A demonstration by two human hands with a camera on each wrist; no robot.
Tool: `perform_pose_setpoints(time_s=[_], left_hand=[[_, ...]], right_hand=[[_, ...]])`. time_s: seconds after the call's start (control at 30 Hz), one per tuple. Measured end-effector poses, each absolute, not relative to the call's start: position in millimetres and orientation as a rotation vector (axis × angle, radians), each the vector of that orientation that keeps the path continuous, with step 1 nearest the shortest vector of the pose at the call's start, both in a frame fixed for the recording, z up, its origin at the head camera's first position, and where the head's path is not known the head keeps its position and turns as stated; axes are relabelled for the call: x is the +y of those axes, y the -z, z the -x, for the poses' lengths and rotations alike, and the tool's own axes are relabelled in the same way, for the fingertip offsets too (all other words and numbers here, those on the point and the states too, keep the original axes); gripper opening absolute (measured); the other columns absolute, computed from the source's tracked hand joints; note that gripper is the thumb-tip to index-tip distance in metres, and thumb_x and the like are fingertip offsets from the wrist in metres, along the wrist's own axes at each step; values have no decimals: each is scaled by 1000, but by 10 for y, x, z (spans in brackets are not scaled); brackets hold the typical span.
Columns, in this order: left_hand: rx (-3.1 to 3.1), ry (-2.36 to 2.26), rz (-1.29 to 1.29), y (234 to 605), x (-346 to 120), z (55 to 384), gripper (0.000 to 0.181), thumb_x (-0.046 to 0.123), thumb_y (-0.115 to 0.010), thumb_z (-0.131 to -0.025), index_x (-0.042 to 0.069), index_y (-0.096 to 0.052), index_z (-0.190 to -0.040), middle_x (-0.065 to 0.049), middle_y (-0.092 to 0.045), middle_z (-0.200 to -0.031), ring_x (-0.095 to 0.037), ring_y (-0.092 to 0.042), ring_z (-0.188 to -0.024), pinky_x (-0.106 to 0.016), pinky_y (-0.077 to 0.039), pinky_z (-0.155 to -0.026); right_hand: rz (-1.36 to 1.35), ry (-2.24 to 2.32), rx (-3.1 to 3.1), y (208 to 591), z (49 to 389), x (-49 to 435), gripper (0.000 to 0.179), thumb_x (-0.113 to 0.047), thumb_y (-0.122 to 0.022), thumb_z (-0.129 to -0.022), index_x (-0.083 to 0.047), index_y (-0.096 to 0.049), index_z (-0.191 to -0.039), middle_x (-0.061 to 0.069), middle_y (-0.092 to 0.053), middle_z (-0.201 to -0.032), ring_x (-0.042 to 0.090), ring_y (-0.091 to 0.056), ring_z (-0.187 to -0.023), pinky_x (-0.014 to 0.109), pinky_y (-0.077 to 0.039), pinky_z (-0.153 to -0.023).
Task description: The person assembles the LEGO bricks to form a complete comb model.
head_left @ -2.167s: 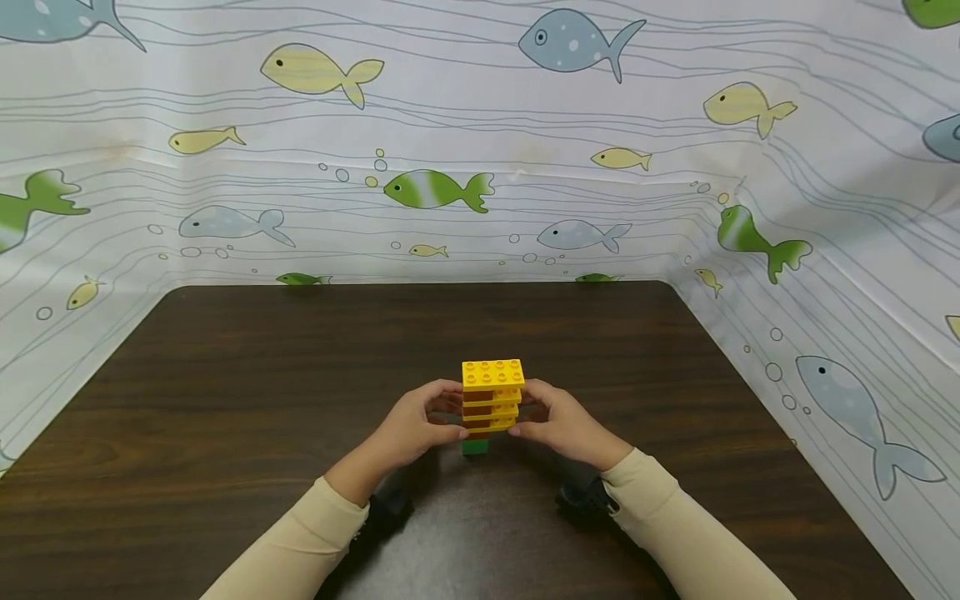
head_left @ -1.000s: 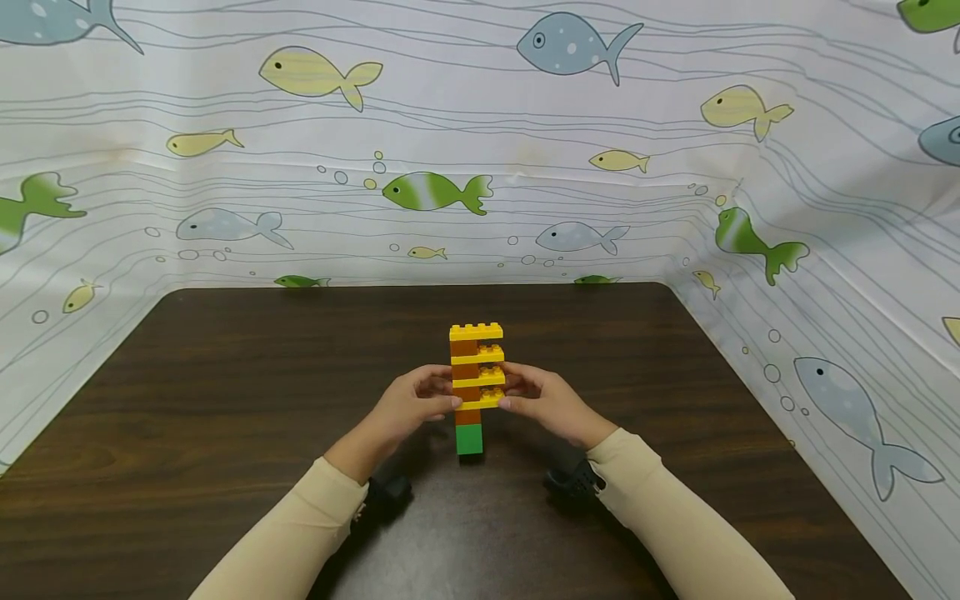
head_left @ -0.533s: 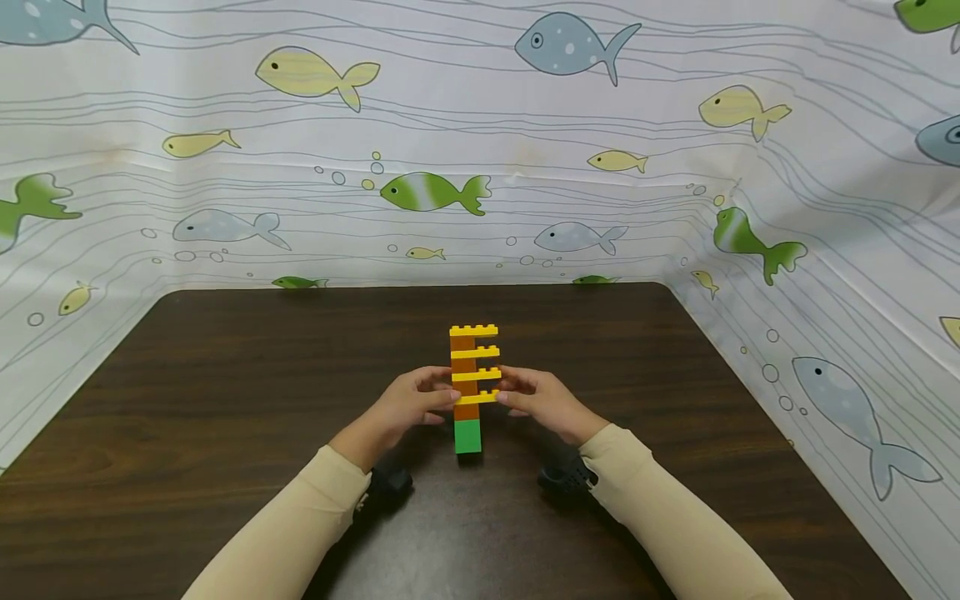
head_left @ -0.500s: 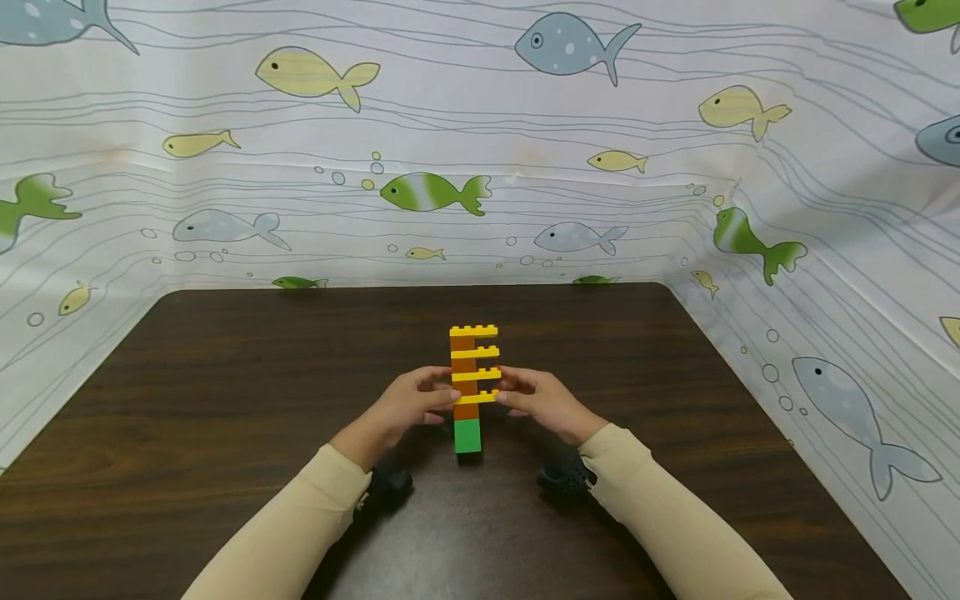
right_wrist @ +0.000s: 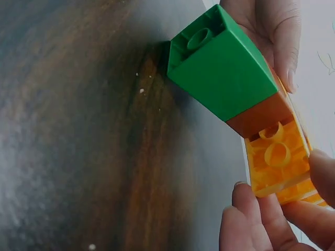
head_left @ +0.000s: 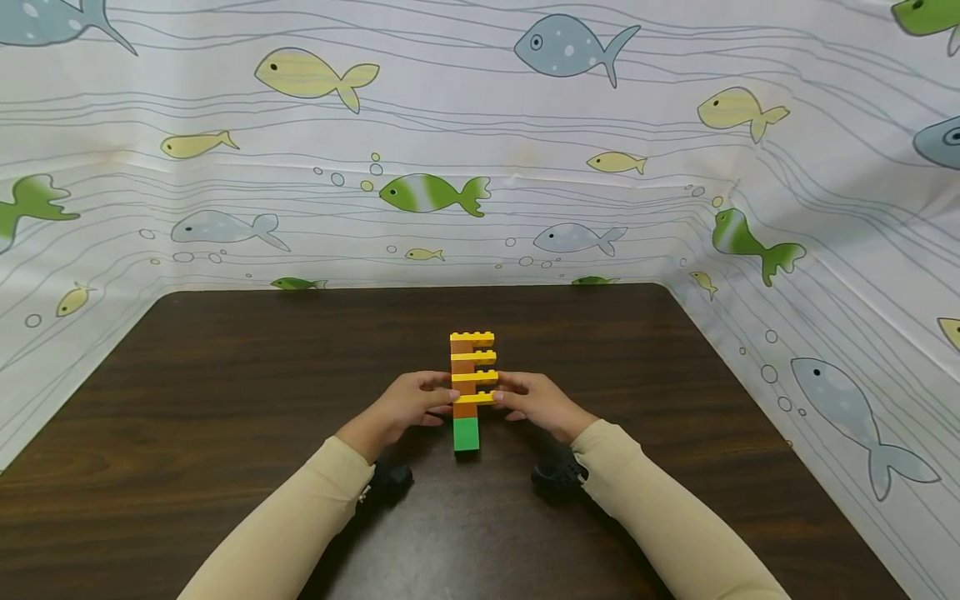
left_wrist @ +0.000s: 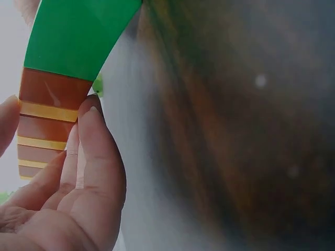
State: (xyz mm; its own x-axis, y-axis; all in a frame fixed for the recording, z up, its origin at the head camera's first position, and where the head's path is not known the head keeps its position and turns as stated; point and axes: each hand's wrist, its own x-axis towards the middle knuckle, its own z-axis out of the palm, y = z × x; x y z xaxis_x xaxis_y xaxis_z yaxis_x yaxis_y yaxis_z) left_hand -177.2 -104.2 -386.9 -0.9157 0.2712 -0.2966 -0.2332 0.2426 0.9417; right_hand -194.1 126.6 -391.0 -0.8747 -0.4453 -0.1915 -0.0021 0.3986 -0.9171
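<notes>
Both hands hold a tower of toy building bricks over the table in the head view. At its foot is a green brick point(head_left: 467, 435), whose hollow underside shows in the right wrist view. Above it, orange bricks point(head_left: 465, 410) alternate with several yellow plates point(head_left: 472, 357) that jut out to the right like comb teeth. My left hand point(head_left: 403, 407) pinches the tower's left side near the lowest yellow plate, thumb in front and fingers behind. At the free right end of that plate, my right hand point(head_left: 546, 405) grips with thumb and fingers.
A dark wood-grain table point(head_left: 285, 375) lies beneath the hands. White cloth point(head_left: 465, 100) printed with fish closes off its back and sides. Black wrist devices point(head_left: 558, 475) hang under both forearms, close over the table.
The tower has been tipped from showing its studded top to showing its long side and green foot, and turned slightly. Both hands moved a little left with it, keeping their grip.
</notes>
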Motion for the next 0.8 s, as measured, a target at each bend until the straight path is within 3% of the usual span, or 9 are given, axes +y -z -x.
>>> perform_pose_setpoints(time_s=[0.53,0.8], left_hand=[[2148,-1573,46,3865,-1005,1902,54,16,-56,-98,-6,-37,-143,-24,-52,-136,-33,-60,-113,-44,-51,-88],[2165,-1565,34,3850,-1007,1922,54,13,-56,-98,-8,-37,-143,-26,-48,-139,-35,-60,-113,-44,-53,-86]], right_hand=[[305,1423,2315,3926,1992,1170,44,-13,-56,-98,1,-49,-139,15,-61,-126,24,-65,-99,38,-53,-84],[330,1323,2405,3931,2014,1168,44,-16,-57,-97,0,-51,-137,13,-62,-124,22,-63,-103,37,-53,-85]])
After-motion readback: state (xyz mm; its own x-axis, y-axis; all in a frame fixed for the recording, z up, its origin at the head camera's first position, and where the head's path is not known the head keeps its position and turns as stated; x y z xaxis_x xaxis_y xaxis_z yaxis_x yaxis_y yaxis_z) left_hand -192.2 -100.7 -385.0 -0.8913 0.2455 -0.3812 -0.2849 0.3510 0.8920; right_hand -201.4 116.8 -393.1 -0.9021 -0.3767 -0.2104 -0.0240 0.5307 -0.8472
